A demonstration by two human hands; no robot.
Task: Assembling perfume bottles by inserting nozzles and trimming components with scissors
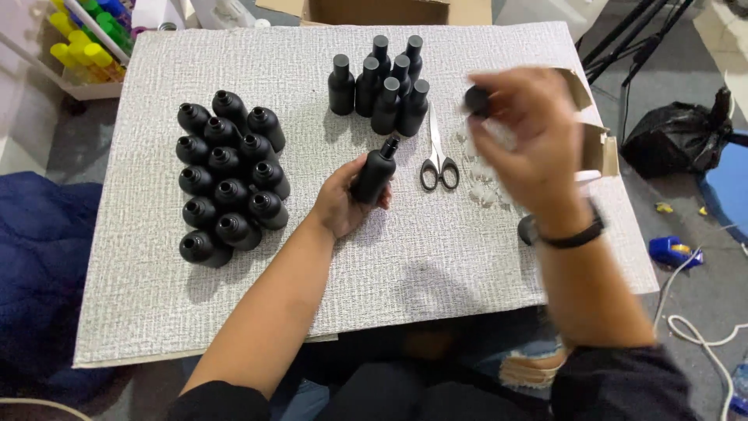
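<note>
My left hand (340,201) grips a matte black bottle (376,173) tilted over the white textured mat (312,257), its open neck pointing up and away. My right hand (523,132) is raised and blurred at the right, pinching a small black cap (477,100) between its fingertips. To the left lies a cluster of several uncapped black bottles (228,178). Behind the held bottle stand several capped black bottles (382,84).
Scissors (438,160) lie on the mat just right of the held bottle. Small clear plastic pieces (485,187) are scattered under my right hand. A cardboard box (598,139) sits at the mat's right edge, yellow and green bottles (82,43) far left, a black bag (676,136) on the floor.
</note>
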